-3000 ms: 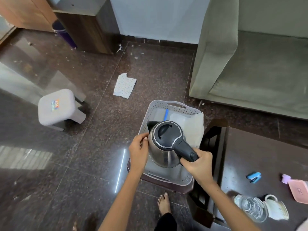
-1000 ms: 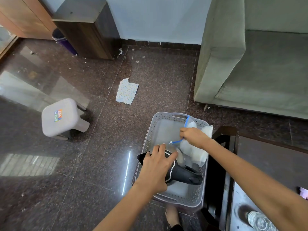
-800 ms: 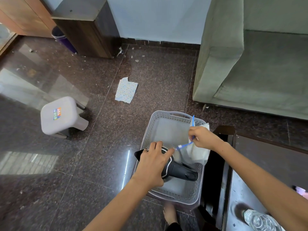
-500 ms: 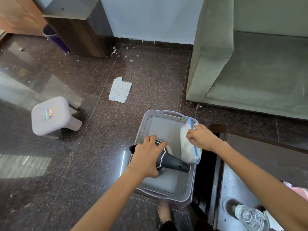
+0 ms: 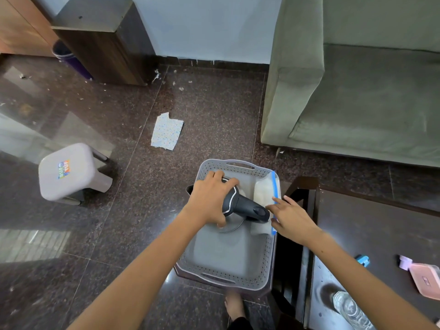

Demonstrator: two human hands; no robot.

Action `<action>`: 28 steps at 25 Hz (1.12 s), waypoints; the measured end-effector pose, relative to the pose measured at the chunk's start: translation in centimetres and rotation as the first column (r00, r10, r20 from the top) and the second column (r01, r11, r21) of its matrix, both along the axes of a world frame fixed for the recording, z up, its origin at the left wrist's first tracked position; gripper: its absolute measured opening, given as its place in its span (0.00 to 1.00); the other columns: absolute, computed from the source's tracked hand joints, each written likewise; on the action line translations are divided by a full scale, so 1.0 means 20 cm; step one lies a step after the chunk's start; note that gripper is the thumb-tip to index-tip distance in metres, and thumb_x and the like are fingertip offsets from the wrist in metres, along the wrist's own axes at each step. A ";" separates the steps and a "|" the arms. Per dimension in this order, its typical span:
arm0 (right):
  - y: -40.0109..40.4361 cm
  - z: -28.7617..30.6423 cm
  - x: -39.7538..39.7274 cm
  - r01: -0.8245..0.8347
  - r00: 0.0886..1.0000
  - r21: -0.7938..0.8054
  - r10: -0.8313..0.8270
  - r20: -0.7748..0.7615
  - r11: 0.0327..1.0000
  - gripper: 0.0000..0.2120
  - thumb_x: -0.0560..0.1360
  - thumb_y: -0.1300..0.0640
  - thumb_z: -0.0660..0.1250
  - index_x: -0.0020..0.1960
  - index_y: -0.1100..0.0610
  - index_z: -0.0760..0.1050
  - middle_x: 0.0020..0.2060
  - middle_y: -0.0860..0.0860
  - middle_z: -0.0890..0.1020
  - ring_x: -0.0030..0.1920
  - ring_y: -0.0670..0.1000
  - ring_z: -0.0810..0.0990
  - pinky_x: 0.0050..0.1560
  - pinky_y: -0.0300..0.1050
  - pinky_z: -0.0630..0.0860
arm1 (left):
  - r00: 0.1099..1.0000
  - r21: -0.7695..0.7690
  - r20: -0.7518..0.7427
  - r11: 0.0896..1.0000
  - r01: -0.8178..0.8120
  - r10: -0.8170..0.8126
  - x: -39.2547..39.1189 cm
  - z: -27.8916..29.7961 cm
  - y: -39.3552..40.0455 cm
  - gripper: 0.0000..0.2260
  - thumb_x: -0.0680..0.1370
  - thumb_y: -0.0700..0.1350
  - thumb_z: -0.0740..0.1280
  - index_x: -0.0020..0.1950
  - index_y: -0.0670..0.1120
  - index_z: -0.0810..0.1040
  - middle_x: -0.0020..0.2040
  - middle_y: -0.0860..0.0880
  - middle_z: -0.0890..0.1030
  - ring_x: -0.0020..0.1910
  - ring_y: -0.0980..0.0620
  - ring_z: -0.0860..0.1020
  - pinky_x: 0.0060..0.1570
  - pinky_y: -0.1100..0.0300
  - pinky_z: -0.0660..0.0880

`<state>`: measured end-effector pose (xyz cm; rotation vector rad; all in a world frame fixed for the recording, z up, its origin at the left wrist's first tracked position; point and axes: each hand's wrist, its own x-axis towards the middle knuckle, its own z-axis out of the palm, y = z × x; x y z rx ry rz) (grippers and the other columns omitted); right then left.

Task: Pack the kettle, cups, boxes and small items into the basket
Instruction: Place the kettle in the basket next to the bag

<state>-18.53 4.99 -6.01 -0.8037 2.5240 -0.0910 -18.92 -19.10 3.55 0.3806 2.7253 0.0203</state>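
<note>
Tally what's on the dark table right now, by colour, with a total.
Blue: 1, small clip
Pink: 2, box, small piece
Clear: 1, glass
Total: 4; the table's right edge is cut off, so more may sit out of view.

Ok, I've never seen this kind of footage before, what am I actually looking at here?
This is one camera worn on a person's head, looking down at their two bare arms; no machine. The left hand rests on top of the black kettle standing in the grey basket on the floor. The right hand is open, fingers by a clear bag with a blue strip leaning against the basket's right wall. On the dark table at right lie a pink box and a small blue item.
</note>
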 end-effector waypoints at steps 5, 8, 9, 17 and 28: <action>-0.06 0.12 -0.03 0.216 0.976 -0.193 -0.210 0.053 0.957 0.27 0.67 0.36 0.67 0.56 0.52 0.66 0.31 0.45 0.71 0.36 0.54 0.74 0.33 0.45 0.65 | 0.998 0.003 -0.050 0.999 0.038 -0.038 -0.14 -0.02 0.00 0.45 0.54 0.56 0.77 0.69 0.57 0.62 0.62 0.48 0.69 0.61 0.47 0.70 0.45 0.53 0.74; -0.10 0.15 -0.05 0.305 0.951 -0.315 -0.305 0.049 0.899 0.24 0.66 0.37 0.69 0.54 0.50 0.69 0.38 0.46 0.78 0.42 0.55 0.79 0.35 0.47 0.70 | 0.995 0.070 -0.075 0.995 0.075 -0.069 -0.14 -0.03 -0.02 0.46 0.54 0.54 0.77 0.70 0.56 0.62 0.66 0.48 0.68 0.65 0.46 0.68 0.51 0.51 0.74; -0.13 0.15 -0.05 0.335 0.939 -0.378 -0.340 0.055 0.863 0.23 0.66 0.38 0.70 0.55 0.49 0.70 0.41 0.46 0.81 0.44 0.54 0.80 0.37 0.47 0.72 | 0.991 0.094 -0.117 0.993 0.071 -0.060 -0.12 -0.04 -0.03 0.45 0.54 0.53 0.77 0.70 0.54 0.64 0.67 0.46 0.67 0.66 0.45 0.67 0.56 0.49 0.72; -0.24 0.14 -0.05 0.503 0.850 -0.362 -0.525 0.041 0.785 0.17 0.66 0.44 0.74 0.41 0.56 0.73 0.30 0.50 0.76 0.39 0.58 0.79 0.33 0.44 0.65 | 0.862 0.201 -0.505 0.977 0.077 0.036 0.55 -0.44 0.03 0.08 0.72 0.42 0.68 0.50 0.43 0.75 0.56 0.44 0.70 0.51 0.44 0.75 0.51 0.53 0.70; -0.29 0.10 -0.02 0.578 0.762 -0.494 -0.646 0.043 0.650 0.23 0.59 0.39 0.78 0.32 0.51 0.67 0.23 0.46 0.70 0.28 0.53 0.74 0.29 0.42 0.63 | 0.955 0.140 -0.292 0.990 -0.009 0.050 0.57 -0.48 0.12 0.26 0.71 0.43 0.68 0.69 0.46 0.71 0.75 0.45 0.60 0.69 0.43 0.67 0.64 0.44 0.69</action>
